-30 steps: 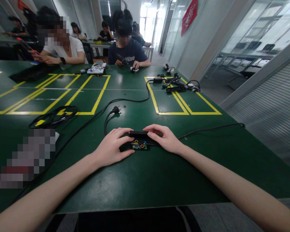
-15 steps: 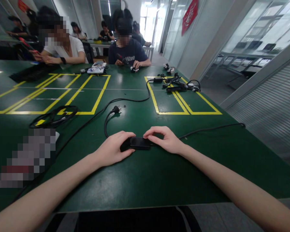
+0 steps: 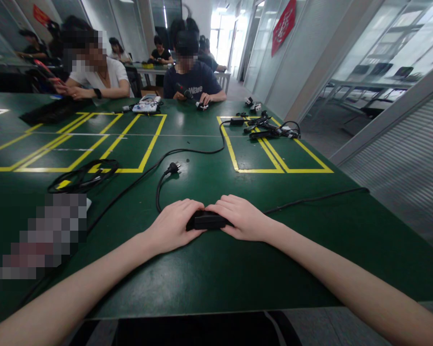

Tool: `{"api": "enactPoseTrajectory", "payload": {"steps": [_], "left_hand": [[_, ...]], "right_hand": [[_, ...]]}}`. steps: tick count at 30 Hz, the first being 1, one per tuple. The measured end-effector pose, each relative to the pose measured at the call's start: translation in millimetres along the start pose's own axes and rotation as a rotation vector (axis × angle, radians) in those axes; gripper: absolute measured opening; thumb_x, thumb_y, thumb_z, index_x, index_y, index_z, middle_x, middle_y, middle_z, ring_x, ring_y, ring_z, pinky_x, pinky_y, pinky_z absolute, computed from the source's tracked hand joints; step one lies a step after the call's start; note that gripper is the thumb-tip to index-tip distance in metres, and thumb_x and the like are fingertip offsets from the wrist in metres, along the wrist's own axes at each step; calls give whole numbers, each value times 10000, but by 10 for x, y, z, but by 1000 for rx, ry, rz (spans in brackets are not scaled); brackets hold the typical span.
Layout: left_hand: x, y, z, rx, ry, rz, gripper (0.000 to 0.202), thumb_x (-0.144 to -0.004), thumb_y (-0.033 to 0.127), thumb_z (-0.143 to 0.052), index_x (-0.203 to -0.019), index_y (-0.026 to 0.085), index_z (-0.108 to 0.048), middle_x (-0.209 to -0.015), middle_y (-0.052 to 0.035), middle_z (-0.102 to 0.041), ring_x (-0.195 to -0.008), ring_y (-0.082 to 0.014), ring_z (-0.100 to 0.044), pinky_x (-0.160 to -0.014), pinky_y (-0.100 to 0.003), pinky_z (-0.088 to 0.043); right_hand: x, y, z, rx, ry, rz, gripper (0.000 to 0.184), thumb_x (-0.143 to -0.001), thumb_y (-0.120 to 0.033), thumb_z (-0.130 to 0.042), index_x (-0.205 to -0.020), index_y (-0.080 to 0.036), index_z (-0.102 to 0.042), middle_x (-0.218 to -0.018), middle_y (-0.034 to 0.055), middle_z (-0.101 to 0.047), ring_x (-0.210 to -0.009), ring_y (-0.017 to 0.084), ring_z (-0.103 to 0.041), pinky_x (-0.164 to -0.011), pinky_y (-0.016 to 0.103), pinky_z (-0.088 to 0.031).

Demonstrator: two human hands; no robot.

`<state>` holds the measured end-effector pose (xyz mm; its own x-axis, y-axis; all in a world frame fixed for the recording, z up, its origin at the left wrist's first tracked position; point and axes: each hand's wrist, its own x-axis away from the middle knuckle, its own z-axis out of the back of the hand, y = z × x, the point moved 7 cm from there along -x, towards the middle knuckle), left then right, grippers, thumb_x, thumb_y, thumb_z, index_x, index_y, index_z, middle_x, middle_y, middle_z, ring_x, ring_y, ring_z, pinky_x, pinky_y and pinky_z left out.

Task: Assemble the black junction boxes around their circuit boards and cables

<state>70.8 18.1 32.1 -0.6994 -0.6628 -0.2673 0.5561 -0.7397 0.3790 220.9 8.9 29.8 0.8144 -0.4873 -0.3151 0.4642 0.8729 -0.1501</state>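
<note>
A black power adapter (image 3: pixel 210 221) lies on the green table in front of me, its long side facing me. My left hand (image 3: pixel 176 225) grips its left end, thumb on the near side and fingers over the far side. Around the right end my right hand (image 3: pixel 238 217) is closed in the same way, fingertips close to the left hand's. Behind the left hand a short black cord curves up to a plug (image 3: pixel 173 168) with its pins pointing right. From behind the right hand a thin black cable (image 3: pixel 317 198) runs right toward the table's edge.
A coiled black cable (image 3: pixel 82 175) with a yellow tag lies at left, near a blurred-out object (image 3: pixel 45 235). Another adapter (image 3: pixel 237 121) and a tangle of black cables (image 3: pixel 270 127) lie on the far right. Two people sit across the table, handling small items.
My right hand has moved from a loose pinch by the adapter's right end to a grip around it. My left hand stays on the left end. The view has shifted slightly.
</note>
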Motion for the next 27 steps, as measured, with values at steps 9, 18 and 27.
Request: {"api": "enactPoseTrajectory", "payload": {"steps": [9,18,27], "left_hand": [[-4,71,21,-99,-41,-84,229,-1024,375,-607,-1099,171,-680,-950,-69,-755,-846,-236,-699,-755,-343,-486],[-8,108,19,-92,-68,-107,248,-1006,412,-630,-1042,176,-697,-906,-54,-750,-830,-232,-695,-735,-345,-467],[12,115,14,-127,-30,-132,331,-1033,468,-580,-1116,169,-695,-924,-81,-753,-856,-240,-707,-753,-344,-504]], "right_hand": [[2,-13,29,-75,5,-33,288,-1042,-280,-564,-1252,-92,-623,-1013,146,-717,-903,245,-642,-801,364,-492],[-5,-53,47,5,-31,-11,358,-1070,-462,-547,-1188,-138,-646,-915,89,-734,-812,216,-669,-737,323,-454],[1,-85,85,64,-4,9,331,-1065,-456,-555,-1143,-148,-650,-873,73,-723,-761,209,-659,-708,327,-425]]}}
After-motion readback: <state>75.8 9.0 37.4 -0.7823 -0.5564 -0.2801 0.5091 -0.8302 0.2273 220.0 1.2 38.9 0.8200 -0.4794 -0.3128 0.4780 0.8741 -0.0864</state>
